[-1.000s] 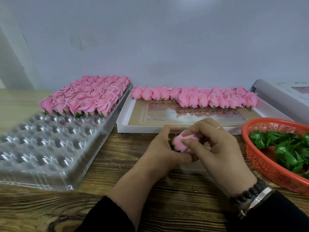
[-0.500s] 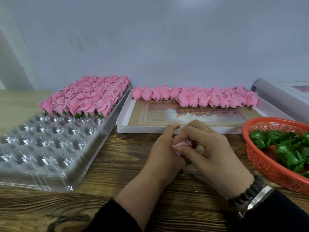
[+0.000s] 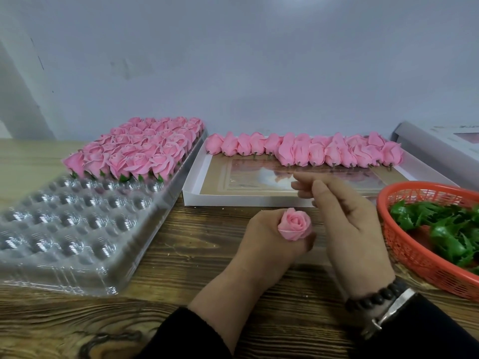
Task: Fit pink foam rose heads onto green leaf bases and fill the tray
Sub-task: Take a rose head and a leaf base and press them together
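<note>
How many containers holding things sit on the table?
3: a clear tray of roses at left, a white box of rose heads at centre back, an orange basket of leaf bases at right.

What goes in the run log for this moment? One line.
left hand: grips pink foam rose head | right hand: lifted, empty | clear plastic tray: part-filled

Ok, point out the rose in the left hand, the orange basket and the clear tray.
rose (image 3: 295,224), head view, petal centre.
orange basket (image 3: 412,251), head view, near wall.
clear tray (image 3: 64,229), head view, empty cups.
</note>
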Available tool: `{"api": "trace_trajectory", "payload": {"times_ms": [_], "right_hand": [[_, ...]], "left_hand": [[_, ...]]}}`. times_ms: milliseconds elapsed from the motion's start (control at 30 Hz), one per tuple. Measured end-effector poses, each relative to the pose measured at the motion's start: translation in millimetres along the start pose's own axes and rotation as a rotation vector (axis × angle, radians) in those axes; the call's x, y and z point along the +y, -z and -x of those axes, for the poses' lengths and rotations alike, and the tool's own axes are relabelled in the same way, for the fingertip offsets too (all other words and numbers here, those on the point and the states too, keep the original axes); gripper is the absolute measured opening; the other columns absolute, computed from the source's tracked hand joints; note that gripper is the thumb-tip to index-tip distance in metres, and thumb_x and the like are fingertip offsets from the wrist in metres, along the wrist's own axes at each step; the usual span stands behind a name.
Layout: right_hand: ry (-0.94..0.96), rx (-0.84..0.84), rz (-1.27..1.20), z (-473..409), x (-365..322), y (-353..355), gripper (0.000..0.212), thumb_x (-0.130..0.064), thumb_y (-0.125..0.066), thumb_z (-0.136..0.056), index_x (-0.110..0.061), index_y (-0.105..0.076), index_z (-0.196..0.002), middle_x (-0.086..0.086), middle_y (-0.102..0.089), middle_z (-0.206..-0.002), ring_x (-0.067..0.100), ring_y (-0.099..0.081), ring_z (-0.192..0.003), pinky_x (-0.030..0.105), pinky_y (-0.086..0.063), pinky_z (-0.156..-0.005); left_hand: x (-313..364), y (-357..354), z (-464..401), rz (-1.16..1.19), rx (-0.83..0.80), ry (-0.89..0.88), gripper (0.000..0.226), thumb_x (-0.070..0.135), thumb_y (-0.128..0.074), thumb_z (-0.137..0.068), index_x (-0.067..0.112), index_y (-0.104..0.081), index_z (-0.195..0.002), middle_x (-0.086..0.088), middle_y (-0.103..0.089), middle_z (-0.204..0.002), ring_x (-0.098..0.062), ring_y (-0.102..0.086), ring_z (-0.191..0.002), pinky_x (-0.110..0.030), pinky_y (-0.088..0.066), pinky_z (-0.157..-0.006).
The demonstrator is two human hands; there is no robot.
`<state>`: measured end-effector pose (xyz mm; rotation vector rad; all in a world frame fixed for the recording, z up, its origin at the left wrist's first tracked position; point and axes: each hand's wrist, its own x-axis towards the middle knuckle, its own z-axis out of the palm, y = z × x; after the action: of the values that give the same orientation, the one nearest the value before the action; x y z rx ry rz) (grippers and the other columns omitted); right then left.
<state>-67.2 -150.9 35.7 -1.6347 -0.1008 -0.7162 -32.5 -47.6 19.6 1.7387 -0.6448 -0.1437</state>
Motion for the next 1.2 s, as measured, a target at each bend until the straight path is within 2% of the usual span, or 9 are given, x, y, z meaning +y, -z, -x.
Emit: {"api": "trace_trajectory", "payload": {"times_ms": [67,200,367,467,633,833,900,1033,1200], "right_hand": [[-0.025,-0.017,0.004,1,-1,-8,0.020,-0.019,-0.052,-0.093,-0.027,-0.070,-0.089,-0.011,-0.071,-0.088,-0.004,-0.062,-0.087,0.008,-0.044,-0.074],[0.003,-0.116,0.210,6,0,-21,0.024,-0.032,-0.047,-0.083,-0.030,-0.070,-0.081,-0.016,-0.068,-0.077,-0.006,-0.059,-0.077,0.006,-0.041,-0.069],[0.006,-0.164,0.291,6,5,-18,0.015,-0.028,-0.059,-0.085,-0.025,-0.072,-0.078,-0.015,-0.069,-0.076,-0.004,-0.061,-0.081,0.010,-0.045,-0.075],[-0.043,-0.220,0.286,4,5,-17,0.010,-0.039,-0.063,-0.078,-0.031,-0.068,-0.075,-0.016,-0.068,-0.077,-0.003,-0.062,-0.078,0.010,-0.045,-0.071],[-0.087,-0.383,0.346,0,8,-8,0.042,-0.065,-0.049,-0.058,-0.042,-0.059,-0.092,-0.022,-0.066,-0.088,-0.007,-0.060,-0.086,0.013,-0.046,-0.075],[-0.157,-0.520,0.362,-3,14,5,0.083,-0.073,-0.056,-0.051,-0.048,-0.037,-0.128,-0.020,-0.061,-0.104,-0.006,-0.057,-0.100,0.022,-0.046,-0.091],[-0.143,-0.476,0.263,-1,13,5,0.077,-0.066,-0.062,-0.052,-0.045,-0.043,-0.124,-0.019,-0.062,-0.106,-0.004,-0.058,-0.101,0.017,-0.046,-0.088],[-0.063,-0.216,0.003,1,7,0,0.029,-0.039,-0.052,-0.079,-0.030,-0.064,-0.104,-0.009,-0.070,-0.100,0.001,-0.063,-0.096,0.013,-0.047,-0.080],[-0.029,-0.142,0.082,7,5,-12,0.029,-0.028,-0.042,-0.085,-0.024,-0.071,-0.088,-0.010,-0.072,-0.083,0.000,-0.064,-0.086,0.010,-0.045,-0.077]], "left_hand": [[-1,-2,1,0.013,-0.040,-0.030,0.017,0.001,-0.067,-0.078,0.017,-0.063,-0.072,0.004,-0.064,-0.070,-0.006,-0.060,-0.067,-0.023,-0.050,-0.065],[-1,-6,-1,-0.013,-0.035,-0.091,0.019,-0.008,-0.050,-0.088,0.009,-0.060,-0.089,0.013,-0.058,-0.078,0.016,-0.057,-0.073,-0.004,-0.044,-0.066],[-3,-8,0,0.124,-0.037,-0.077,0.019,-0.017,-0.043,-0.089,-0.011,-0.054,-0.104,0.000,-0.059,-0.085,0.013,-0.057,-0.069,-0.005,-0.044,-0.067],[-5,-7,2,0.164,0.006,-0.106,0.020,-0.018,-0.043,-0.088,-0.006,-0.057,-0.097,-0.003,-0.057,-0.078,0.004,-0.059,-0.066,-0.010,-0.048,-0.064],[-4,-6,1,0.235,0.106,-0.091,0.014,-0.018,-0.051,-0.084,-0.010,-0.061,-0.078,-0.010,-0.057,-0.070,-0.010,-0.054,-0.065,-0.017,-0.045,-0.058],[1,-1,1,0.187,0.123,-0.133,0.010,-0.006,-0.061,-0.074,-0.012,-0.057,-0.069,-0.020,-0.051,-0.062,-0.019,-0.049,-0.063,-0.029,-0.043,-0.058],[0,2,0,0.146,0.128,-0.116,0.006,-0.001,-0.063,-0.073,-0.007,-0.061,-0.072,-0.019,-0.058,-0.067,-0.025,-0.055,-0.066,-0.033,-0.047,-0.063],[-6,3,-1,-0.089,0.154,-0.140,0.004,0.005,-0.069,-0.079,0.008,-0.068,-0.083,-0.008,-0.070,-0.081,-0.021,-0.065,-0.078,-0.035,-0.055,-0.071],[-4,-2,1,-0.221,0.150,-0.179,0.012,0.030,-0.055,-0.077,0.027,-0.062,-0.068,0.012,-0.061,-0.067,-0.007,-0.060,-0.069,-0.017,-0.048,-0.062]]}}
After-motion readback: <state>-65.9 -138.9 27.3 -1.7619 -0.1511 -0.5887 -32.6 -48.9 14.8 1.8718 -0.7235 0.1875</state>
